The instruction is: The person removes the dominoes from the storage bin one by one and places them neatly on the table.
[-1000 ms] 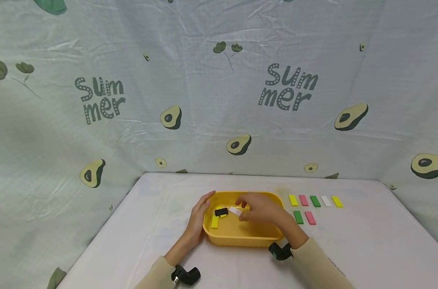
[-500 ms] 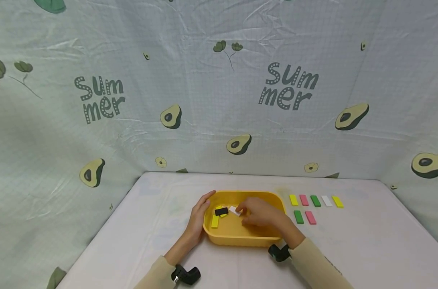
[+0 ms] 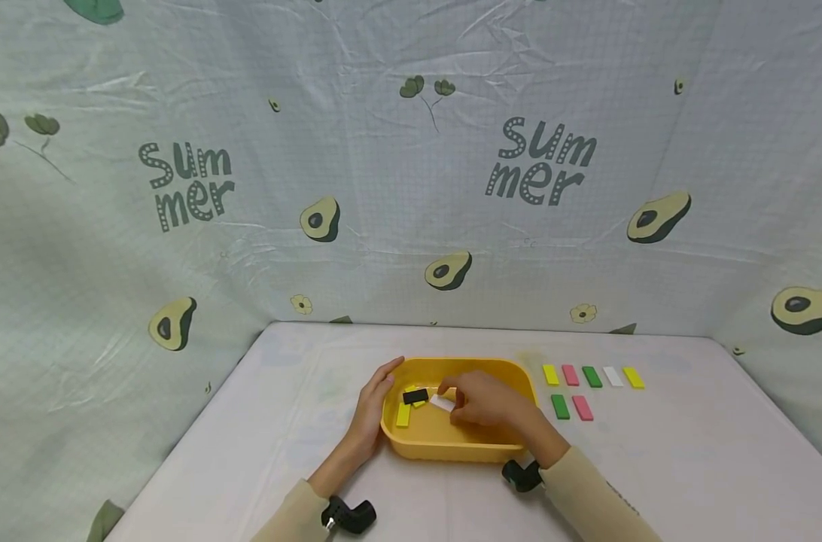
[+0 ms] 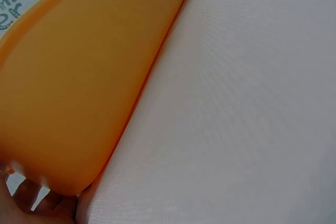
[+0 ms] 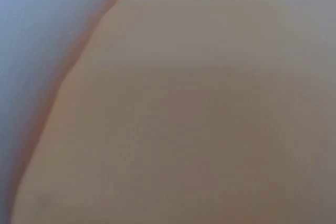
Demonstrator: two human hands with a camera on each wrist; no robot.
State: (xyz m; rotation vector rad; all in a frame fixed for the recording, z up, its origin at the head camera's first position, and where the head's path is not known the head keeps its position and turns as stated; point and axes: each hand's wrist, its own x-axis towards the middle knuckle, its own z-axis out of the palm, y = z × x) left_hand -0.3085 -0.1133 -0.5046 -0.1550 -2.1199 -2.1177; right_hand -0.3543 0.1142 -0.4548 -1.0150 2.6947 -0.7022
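Note:
In the head view, a yellow plastic basin (image 3: 455, 452) sits on the white-covered table. My left hand (image 3: 370, 410) rests along its left outer wall, fingers fairly straight; the left wrist view has fingers (image 4: 44, 203) against one end of the basin. Inside, the thumb and index finger of my right hand (image 3: 482, 399) pinch a white domino (image 3: 441, 403) lying near the basin floor. To its left are a black domino (image 3: 415, 396), lying over a partly covered yellow one, and another yellow domino (image 3: 403, 415). The right wrist view is a blur of basin wall.
Right of the basin, several dominoes lie in two rows: the back row includes a pink domino (image 3: 570, 375) and a white one (image 3: 613, 376); the front row has a green domino (image 3: 560, 407) and a pink one. A printed cloth (image 3: 384, 150) hangs behind the table.
My right hand's fingers have come down into the basin and closed about the white domino, which has shifted slightly towards me. The left hand and the basin stay put.

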